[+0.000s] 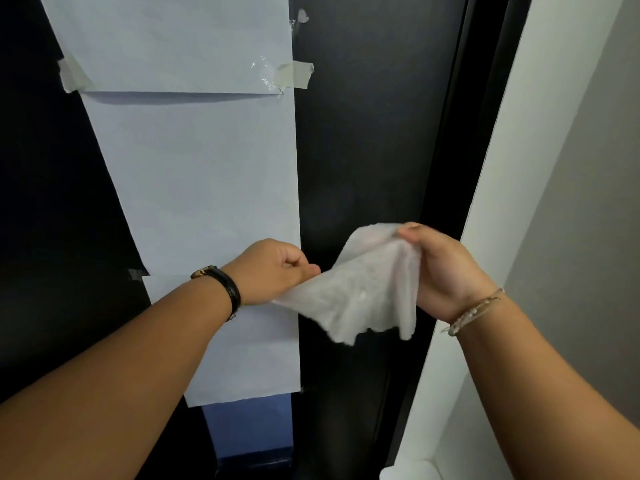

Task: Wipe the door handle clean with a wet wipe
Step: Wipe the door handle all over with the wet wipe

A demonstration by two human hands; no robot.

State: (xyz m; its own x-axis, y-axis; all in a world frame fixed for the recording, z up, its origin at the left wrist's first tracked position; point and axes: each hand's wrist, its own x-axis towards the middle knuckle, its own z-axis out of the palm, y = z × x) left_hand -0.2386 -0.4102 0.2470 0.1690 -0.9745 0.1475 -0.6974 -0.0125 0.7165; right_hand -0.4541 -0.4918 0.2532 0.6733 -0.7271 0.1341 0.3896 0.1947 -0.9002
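Note:
A white wet wipe [360, 292] hangs spread between both hands in front of a black door [367, 133]. My left hand [273, 271], with a black watch at the wrist, pinches the wipe's lower left corner. My right hand [443, 271], with thin bracelets at the wrist, grips the wipe's upper right edge between thumb and fingers. The wipe is crumpled and partly unfolded. No door handle shows in this view; the wipe and hands cover the part of the door behind them.
White paper sheets [194, 168] are taped over the door's glass panel on the left. A black door frame [460, 168] runs along the door's right side, then a white wall edge [502, 202] and a grey wall [588, 202].

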